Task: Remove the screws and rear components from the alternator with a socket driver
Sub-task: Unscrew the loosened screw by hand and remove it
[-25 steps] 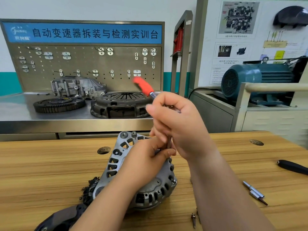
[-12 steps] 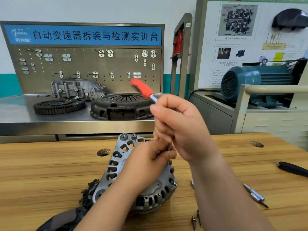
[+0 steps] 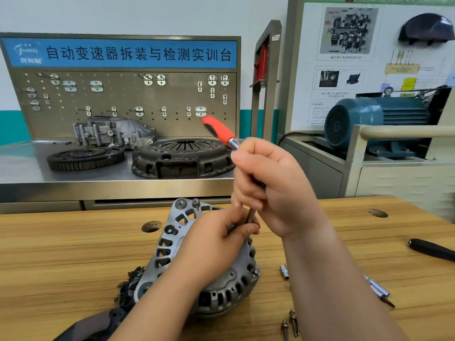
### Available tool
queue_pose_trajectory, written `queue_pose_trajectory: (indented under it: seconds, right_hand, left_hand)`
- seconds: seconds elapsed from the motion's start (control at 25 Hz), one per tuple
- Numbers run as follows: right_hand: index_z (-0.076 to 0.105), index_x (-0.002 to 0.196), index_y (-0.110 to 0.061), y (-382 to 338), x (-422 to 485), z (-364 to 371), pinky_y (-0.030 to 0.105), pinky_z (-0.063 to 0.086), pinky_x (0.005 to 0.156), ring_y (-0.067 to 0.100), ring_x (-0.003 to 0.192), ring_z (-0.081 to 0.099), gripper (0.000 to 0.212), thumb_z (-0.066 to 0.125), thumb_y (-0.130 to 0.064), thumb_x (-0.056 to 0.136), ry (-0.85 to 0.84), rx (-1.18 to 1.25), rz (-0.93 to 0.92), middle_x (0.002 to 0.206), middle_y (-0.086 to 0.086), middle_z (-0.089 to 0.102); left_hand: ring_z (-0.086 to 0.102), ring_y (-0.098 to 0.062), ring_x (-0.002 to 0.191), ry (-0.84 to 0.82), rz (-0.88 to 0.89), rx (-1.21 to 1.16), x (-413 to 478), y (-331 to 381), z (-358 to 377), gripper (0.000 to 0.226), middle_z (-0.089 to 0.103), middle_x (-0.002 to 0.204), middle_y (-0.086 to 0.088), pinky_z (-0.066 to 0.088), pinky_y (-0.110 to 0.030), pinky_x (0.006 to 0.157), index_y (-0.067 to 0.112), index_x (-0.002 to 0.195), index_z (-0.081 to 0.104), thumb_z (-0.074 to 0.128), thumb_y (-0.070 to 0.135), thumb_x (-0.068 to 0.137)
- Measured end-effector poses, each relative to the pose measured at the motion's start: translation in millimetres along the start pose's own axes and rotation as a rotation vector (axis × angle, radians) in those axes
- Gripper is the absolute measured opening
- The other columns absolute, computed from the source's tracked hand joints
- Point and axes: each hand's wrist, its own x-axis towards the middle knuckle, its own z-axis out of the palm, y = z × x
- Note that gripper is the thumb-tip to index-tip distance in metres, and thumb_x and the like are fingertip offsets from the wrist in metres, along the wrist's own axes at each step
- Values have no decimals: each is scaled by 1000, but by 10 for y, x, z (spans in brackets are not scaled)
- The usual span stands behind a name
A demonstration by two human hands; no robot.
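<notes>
Gripping socket driver (image 3: 218,130) in right hand (image 3: 275,188), pinching shaft with left hand (image 3: 216,244) over alternator (image 3: 229,289), centre frame. Hardly swung since last second; likely still loosening.

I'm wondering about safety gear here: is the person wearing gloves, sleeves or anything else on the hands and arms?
No. The left hand and right hand are bare, with no gloves, and no ring shows on the visible fingers. Both forearms are uncovered as far as the picture reaches; no sleeve, watch or wristband is in view.
</notes>
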Motion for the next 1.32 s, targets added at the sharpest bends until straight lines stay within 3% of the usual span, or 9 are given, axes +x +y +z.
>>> queue_pose_trajectory:
  seconds: [0.12,0.2,0.36,0.52,0.8,0.88,0.96,1.08,1.32]
  right_hand:
    - [42,61,-18,177,-19,149,41,39,51,20,47,36,29,54,-23,86,567,-436,-312,50,-6,36]
    - [41,59,-22,215,-12,212,40,37,50,22,49,38,29,54,-22,85,631,-495,-369,51,-9,37]
    - [46,57,-20,74,14,104,29,41,40,12,33,32,27,57,-13,81,34,-159,-88,40,-7,35]
    - [49,61,-16,-36,-20,-49,24,41,44,11,30,33,18,59,-14,76,-276,114,18,35,-6,34]
    - [39,60,-22,230,-9,256,25,32,49,9,47,35,34,56,-17,89,654,-612,-394,48,-7,36]
    - [40,59,-17,167,1,193,33,36,49,18,44,36,32,56,-15,86,498,-442,-278,45,-1,36]
    - [44,58,-15,56,-2,94,32,36,46,17,36,34,26,57,-12,81,93,-155,-105,39,-2,34]
    - [48,59,-16,-43,-10,7,27,35,44,13,32,33,21,59,-11,76,-285,102,0,37,-5,35]
    - [40,59,-21,190,8,171,25,34,52,11,50,37,32,56,-19,86,613,-610,-367,51,-10,37]
  left_hand:
    - [54,13,63,24,-15,-21,9,35,7,51,59,59,30,37,-6,55,44,54,59,59,2,83]
    - [49,19,54,33,-13,-18,1,69,-2,64,53,50,34,33,-2,51,49,45,56,54,-6,78]
    - [49,9,52,23,-17,-22,-17,21,-9,30,56,56,22,34,-7,50,28,58,59,65,16,84]
    - [50,11,53,2,-41,-19,-20,41,-14,44,53,48,27,35,-6,51,40,49,54,64,19,86]
    - [44,18,46,7,-54,40,-1,155,-49,68,47,40,31,33,-2,48,46,37,52,46,-10,76]
    - [46,12,47,12,-24,7,-11,97,-33,49,53,46,23,33,-5,48,37,50,61,55,0,82]
    - [46,6,47,8,-31,-17,-16,30,-12,23,54,51,16,33,-8,47,24,64,64,64,14,85]
    - [47,5,49,47,-15,-18,-20,-7,-8,34,51,48,20,34,-8,48,31,53,54,66,20,83]
    - [45,17,45,38,-9,-11,-13,91,-31,51,53,46,28,32,-3,46,43,49,60,56,4,81]
